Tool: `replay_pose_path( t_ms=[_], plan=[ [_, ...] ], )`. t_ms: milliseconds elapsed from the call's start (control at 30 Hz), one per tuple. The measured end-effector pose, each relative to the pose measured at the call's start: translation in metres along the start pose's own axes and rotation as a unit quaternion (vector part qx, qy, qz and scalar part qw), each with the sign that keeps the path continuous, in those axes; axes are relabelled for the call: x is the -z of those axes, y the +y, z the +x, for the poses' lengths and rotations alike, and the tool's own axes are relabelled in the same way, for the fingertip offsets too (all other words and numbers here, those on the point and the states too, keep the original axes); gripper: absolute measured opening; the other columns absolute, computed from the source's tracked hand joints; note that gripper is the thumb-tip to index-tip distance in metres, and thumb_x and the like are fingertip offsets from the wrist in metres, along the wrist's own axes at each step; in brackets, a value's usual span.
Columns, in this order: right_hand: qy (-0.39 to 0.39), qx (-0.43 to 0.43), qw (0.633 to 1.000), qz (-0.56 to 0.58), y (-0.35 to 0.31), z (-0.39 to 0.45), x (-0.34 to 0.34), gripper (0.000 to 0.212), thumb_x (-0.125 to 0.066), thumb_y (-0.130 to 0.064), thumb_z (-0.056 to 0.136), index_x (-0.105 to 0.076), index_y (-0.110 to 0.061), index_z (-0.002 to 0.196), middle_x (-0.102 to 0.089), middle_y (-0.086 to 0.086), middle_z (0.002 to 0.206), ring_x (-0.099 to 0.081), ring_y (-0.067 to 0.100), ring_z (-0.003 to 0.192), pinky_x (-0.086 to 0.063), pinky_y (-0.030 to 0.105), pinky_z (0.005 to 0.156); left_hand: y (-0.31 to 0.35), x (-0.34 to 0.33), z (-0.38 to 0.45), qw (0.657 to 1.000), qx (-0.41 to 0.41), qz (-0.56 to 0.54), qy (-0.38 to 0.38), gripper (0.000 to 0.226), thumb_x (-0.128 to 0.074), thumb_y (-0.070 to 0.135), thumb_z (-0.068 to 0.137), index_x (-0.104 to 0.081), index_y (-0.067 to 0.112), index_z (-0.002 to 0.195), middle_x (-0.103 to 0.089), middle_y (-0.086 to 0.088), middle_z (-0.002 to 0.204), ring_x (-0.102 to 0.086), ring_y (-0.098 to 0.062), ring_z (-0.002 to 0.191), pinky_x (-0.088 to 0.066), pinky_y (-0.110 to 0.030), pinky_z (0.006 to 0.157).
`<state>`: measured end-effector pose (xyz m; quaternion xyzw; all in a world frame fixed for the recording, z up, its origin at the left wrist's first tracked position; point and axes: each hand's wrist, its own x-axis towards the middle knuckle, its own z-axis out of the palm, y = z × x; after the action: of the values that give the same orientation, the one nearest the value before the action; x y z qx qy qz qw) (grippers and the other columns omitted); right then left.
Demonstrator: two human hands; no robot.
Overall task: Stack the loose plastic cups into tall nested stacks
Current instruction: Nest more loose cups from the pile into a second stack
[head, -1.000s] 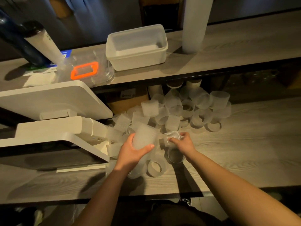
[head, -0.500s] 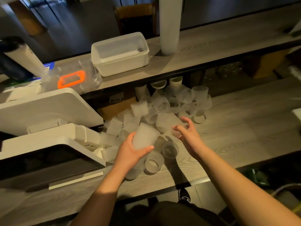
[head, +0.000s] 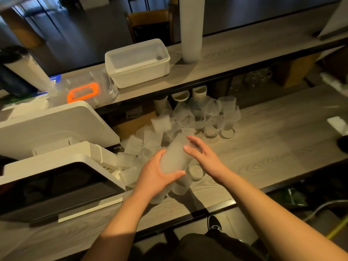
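Right now the left hand (head: 156, 174) grips a short nested stack of frosted cups (head: 174, 157), fingers behind it and thumb wrapped across its near side. The stack is held just above the worktop (head: 273, 147), tilted, its long axis running from the left palm up and away toward the far right. The right hand (head: 203, 157) sits at the upper end of that stack with fingers spread and nearly straight; the thumb tip touches the stack's side, and the fingers seem to rest on or cup the top end, though the translucent plastic and dim light make the exact contact hard to read. It pinches nothing that I can make out.

Beyond and around the hands lies the pile of loose cups (head: 197, 119), some upright, some on their sides, spreading from the edge of the white machine (head: 56, 153) at the left out toward the far right under the shelf (head: 244, 59). One loose cup (head: 195, 172) stands open end up just beside the right wrist, between the two forearms.

The coming move turns on the stack's open top end facing away and to the right: the right hand is nearer both that end and the bulk of the pile, so it looks best placed to fetch the next cup and slide it on along the tilted axis while the left steadies the base.
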<state>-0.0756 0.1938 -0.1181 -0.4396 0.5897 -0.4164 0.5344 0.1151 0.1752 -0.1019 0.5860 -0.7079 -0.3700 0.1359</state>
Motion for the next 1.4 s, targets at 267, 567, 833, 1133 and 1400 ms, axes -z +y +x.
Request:
replay_pose_path(
  t_ms=[267,567,833,1133,1400],
  plan=[
    [-0.019,-0.025,0.999,0.042,0.013,0.01,-0.009,0.075,-0.037,-0.068,0.091,-0.039,-0.023,0.151,-0.041,-0.008,0.151,-0.041,0.008,0.136,-0.038,0.035,0.113,-0.009,-0.002,0.0,0.998,0.018,-0.058,0.008,0.084,-0.084,0.056,0.065,-0.045,0.032,0.136,-0.055,0.012,0.12,-0.055,-0.008,0.103,-0.046,-0.025,0.075],
    [0.095,-0.126,0.959,-0.233,0.101,0.047,0.021,0.072,-0.073,-0.022,0.085,-0.04,-0.015,0.148,-0.041,0.012,0.149,-0.042,0.03,0.134,-0.042,0.046,0.111,-0.029,0.001,0.001,0.994,0.074,-0.075,0.023,0.086,-0.087,0.056,0.061,-0.047,0.028,0.132,-0.056,0.009,0.118,-0.056,-0.014,0.105,-0.047,-0.028,0.076],
    [-0.073,-0.078,0.89,-0.443,0.138,0.054,0.02,0.112,-0.087,-0.033,0.07,-0.017,-0.025,0.158,-0.016,0.004,0.163,-0.016,0.028,0.15,-0.028,0.046,0.12,-0.04,0.005,-0.008,0.99,0.086,-0.11,0.021,0.085,-0.085,0.065,0.052,-0.05,0.034,0.123,-0.059,0.014,0.114,-0.056,-0.001,0.099,-0.048,-0.024,0.072],
    [0.104,-0.075,0.954,-0.27,0.138,0.057,0.014,0.081,-0.081,-0.024,0.078,-0.039,-0.012,0.146,-0.048,0.01,0.139,-0.047,0.028,0.129,-0.045,0.046,0.108,-0.051,0.017,-0.016,0.991,0.079,-0.106,0.026,0.088,-0.081,0.068,0.05,-0.052,0.033,0.125,-0.059,0.017,0.112,-0.058,-0.003,0.099,-0.05,-0.025,0.073],
    [0.146,0.003,0.989,-0.023,0.053,0.037,0.002,0.062,-0.069,-0.054,0.084,-0.047,-0.033,0.138,-0.054,-0.002,0.125,-0.055,0.016,0.113,-0.051,0.035,0.089,-0.048,0.017,-0.008,0.996,0.052,-0.066,0.006,0.086,-0.088,0.057,0.058,-0.05,0.033,0.132,-0.057,0.017,0.115,-0.056,-0.003,0.102,-0.05,-0.023,0.076]
  ],
)
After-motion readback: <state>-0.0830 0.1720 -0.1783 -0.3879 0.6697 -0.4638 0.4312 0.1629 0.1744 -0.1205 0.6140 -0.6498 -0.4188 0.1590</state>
